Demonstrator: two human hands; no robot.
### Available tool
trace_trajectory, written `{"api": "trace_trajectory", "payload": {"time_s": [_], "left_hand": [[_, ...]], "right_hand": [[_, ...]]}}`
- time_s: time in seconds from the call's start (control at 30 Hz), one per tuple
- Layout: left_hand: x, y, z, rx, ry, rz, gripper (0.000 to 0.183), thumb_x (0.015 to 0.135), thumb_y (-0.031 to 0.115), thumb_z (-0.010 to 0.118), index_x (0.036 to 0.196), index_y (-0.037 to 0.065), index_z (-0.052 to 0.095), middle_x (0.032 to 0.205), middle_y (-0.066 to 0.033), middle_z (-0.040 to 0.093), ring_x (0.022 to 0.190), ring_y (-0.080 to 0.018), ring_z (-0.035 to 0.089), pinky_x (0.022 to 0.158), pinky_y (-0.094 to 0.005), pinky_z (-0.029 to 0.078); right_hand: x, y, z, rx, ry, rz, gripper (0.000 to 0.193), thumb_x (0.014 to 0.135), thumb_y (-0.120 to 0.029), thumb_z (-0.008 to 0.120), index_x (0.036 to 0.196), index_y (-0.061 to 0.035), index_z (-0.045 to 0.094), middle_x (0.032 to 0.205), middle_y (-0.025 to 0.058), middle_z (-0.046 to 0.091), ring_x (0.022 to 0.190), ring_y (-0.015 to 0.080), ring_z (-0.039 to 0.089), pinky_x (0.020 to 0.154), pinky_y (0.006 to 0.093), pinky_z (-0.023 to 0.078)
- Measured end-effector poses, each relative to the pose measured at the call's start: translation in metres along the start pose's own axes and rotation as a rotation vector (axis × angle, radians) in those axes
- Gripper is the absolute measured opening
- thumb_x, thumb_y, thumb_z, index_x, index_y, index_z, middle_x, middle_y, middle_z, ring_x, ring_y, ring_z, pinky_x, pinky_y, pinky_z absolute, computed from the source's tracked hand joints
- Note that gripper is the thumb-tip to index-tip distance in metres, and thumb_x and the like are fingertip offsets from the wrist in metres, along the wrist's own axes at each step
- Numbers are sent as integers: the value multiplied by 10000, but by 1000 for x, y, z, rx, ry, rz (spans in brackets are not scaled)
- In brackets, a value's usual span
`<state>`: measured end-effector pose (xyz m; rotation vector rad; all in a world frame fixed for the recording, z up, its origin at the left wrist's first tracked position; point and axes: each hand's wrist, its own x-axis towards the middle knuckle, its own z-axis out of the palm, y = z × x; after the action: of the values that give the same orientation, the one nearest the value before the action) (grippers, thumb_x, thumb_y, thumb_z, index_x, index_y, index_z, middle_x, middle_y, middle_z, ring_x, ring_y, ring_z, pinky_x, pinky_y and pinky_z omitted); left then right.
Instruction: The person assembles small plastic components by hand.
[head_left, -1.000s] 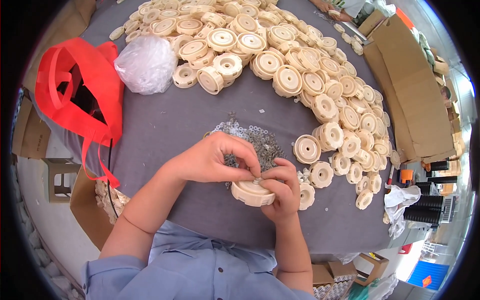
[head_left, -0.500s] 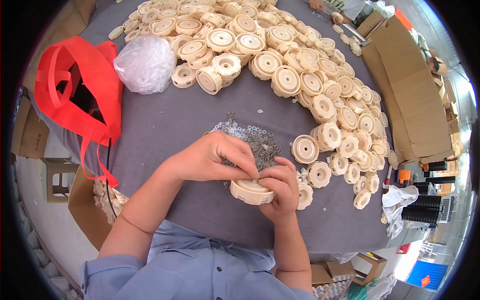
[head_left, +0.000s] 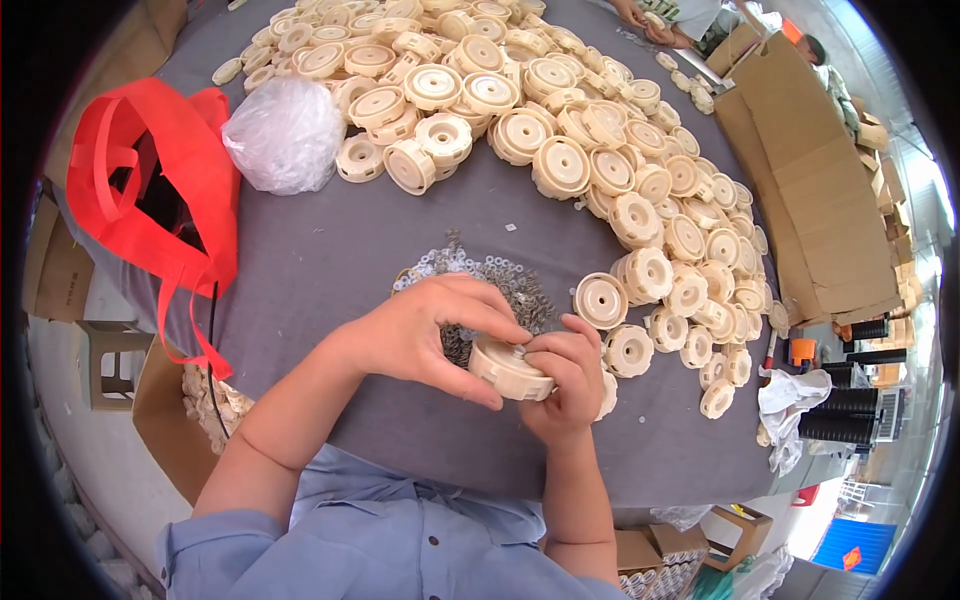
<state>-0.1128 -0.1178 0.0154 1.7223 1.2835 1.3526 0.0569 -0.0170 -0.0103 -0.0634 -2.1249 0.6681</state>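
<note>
My right hand (head_left: pixel 568 385) is closed round the right side of a round cream plastic cap (head_left: pixel 508 367), held a little above the table. A small pale piece stands at the middle of its top, partly hidden by fingers. My left hand (head_left: pixel 440 330) spans the cap's left side, its thumb by the lower rim and its index fingertip at the top centre. Just beyond the hands lies a heap of small grey metal pieces (head_left: pixel 522 290), with small white rings (head_left: pixel 440 262) along its far left side.
A large pile of similar cream caps (head_left: pixel 560 165) curves from the far side round to the right. At the left are a red bag (head_left: pixel 205 150) and a clear plastic bag (head_left: pixel 285 135). A cardboard box (head_left: pixel 815 190) stands at the right; another person's hand (head_left: pixel 658 30) shows far off.
My left thumb has moved away from the index finger, down to the cap's rim. The cap has shifted slightly right and is tilted differently. My right hand keeps its hold.
</note>
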Motion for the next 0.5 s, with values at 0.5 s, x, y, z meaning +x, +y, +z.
{"api": "trace_trajectory", "payload": {"time_s": [0.5], "left_hand": [[4, -7, 8, 32, 94, 203, 382, 562, 224, 825, 872, 68, 665, 857, -43, 638, 807, -197, 597, 781, -315, 422]], "right_hand": [[-1, -2, -3, -39, 50, -1, 283, 638, -78, 703, 864, -87, 534, 833, 48, 601, 731, 197, 584, 851, 418, 419]]}}
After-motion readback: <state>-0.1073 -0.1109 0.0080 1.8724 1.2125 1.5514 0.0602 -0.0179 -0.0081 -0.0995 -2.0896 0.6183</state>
